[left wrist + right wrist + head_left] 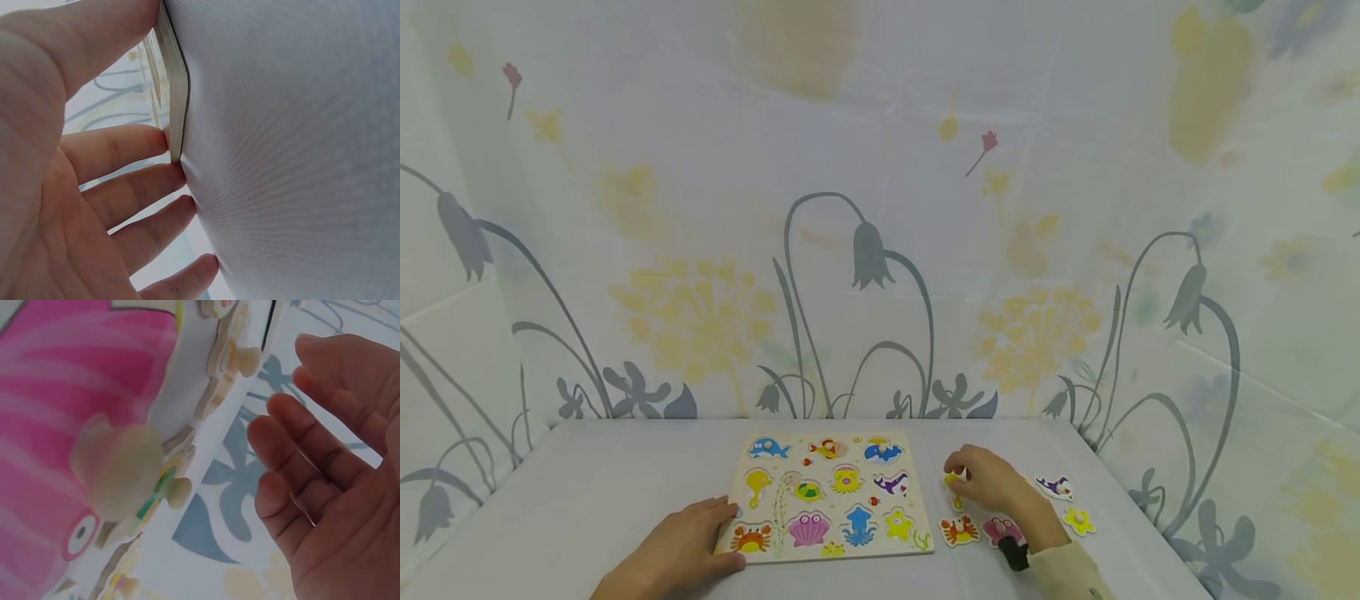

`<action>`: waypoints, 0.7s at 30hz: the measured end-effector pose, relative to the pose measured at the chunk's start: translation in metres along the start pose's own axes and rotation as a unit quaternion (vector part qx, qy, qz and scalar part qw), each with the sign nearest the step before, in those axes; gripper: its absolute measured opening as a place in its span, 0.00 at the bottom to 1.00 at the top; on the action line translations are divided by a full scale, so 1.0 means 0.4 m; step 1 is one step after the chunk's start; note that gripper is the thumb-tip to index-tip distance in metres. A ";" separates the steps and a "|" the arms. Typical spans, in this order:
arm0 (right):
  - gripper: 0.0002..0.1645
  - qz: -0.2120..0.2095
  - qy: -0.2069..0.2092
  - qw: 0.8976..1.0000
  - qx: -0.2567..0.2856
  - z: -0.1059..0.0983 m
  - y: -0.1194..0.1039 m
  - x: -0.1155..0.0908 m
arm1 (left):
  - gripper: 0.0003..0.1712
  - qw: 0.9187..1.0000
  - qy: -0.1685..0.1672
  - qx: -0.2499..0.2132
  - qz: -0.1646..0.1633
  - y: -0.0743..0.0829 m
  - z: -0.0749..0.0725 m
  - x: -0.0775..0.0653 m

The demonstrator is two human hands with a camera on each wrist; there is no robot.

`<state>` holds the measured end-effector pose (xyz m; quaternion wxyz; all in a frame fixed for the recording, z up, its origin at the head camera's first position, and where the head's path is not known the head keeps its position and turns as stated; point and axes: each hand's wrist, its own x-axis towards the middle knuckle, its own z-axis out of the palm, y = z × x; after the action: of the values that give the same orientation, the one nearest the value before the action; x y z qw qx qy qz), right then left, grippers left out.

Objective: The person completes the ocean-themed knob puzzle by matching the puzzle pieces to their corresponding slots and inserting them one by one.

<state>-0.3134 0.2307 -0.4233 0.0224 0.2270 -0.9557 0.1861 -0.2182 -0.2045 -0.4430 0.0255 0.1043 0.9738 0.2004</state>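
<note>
My left hand (688, 537) rests at the near left corner of a wooden sea-animal puzzle board (925, 533). In the left wrist view its fairly straight fingers (134, 194) touch the cloth and the board's edge (178, 119). Over the loose pieces right of the board is my right hand (992, 479), nearest a yellow seahorse piece (957, 500), partly covered by the fingers. The right wrist view shows relaxed, parted fingers (290, 444) with nothing between them, apart from the knobbed pieces. Close to that camera is the pink shell piece (81, 356) with its knob (119, 469).
A crab piece (959, 532), the pink shell piece (1000, 529), a starfish piece (1079, 522) and a shark piece (1056, 487) lie on the white-covered table (587, 483). A flower-printed curtain (880, 350) hangs behind. My right forearm hides part of the pieces' area.
</note>
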 end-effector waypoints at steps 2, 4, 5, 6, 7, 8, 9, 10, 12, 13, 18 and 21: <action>0.10 -0.004 -0.007 1.000 0.001 0.005 0.003 -0.002 | 0.45 1.000 0.000 -0.001 0.000 -0.001 0.001 0.000; 0.09 -0.008 -0.014 1.000 0.001 0.010 0.006 -0.003 | 0.45 1.000 0.000 0.000 -0.001 0.000 0.002 -0.001; 0.09 -0.010 -0.016 1.000 0.003 0.012 0.008 -0.004 | 0.45 1.000 0.000 0.000 -0.001 -0.001 0.002 0.000; 0.08 -0.012 -0.018 1.000 0.004 0.015 0.009 -0.004 | 0.45 1.000 -0.001 -0.002 -0.003 -0.001 0.003 0.000; 0.08 -0.013 -0.020 1.000 0.005 0.017 0.010 -0.004 | 0.45 1.000 -0.002 -0.003 -0.006 -0.001 0.004 0.001; 0.08 -0.012 -0.022 1.000 0.007 0.018 0.010 -0.004 | 0.45 1.000 -0.004 -0.003 -0.006 -0.001 0.005 0.002; 0.07 -0.013 -0.024 1.000 0.006 0.020 0.010 -0.005 | 0.46 1.000 -0.005 -0.003 -0.007 -0.001 0.005 0.002; 0.07 -0.012 -0.025 1.000 0.007 0.022 0.010 -0.005 | 0.46 1.000 -0.005 -0.004 -0.009 -0.001 0.007 0.003; 0.07 -0.007 -0.028 1.000 0.006 0.024 0.010 -0.007 | 0.46 1.000 -0.007 -0.004 -0.011 -0.002 0.008 0.004; 0.07 -0.003 -0.030 1.000 0.005 0.025 0.009 -0.008 | 0.46 1.000 -0.006 -0.002 -0.010 -0.002 0.009 0.004; 0.07 0.016 -0.029 0.999 -0.002 0.028 0.006 -0.010 | 0.46 1.000 -0.003 0.002 -0.007 -0.002 0.009 0.004; 0.07 0.017 -0.024 1.000 -0.007 0.028 0.004 -0.009 | 0.45 1.000 -0.001 0.004 -0.007 -0.002 0.008 0.004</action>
<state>-0.3104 0.2295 -0.4348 -0.0017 0.2148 -0.9610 0.1743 -0.2196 -0.2035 -0.4465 0.0273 0.0975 0.9754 0.1957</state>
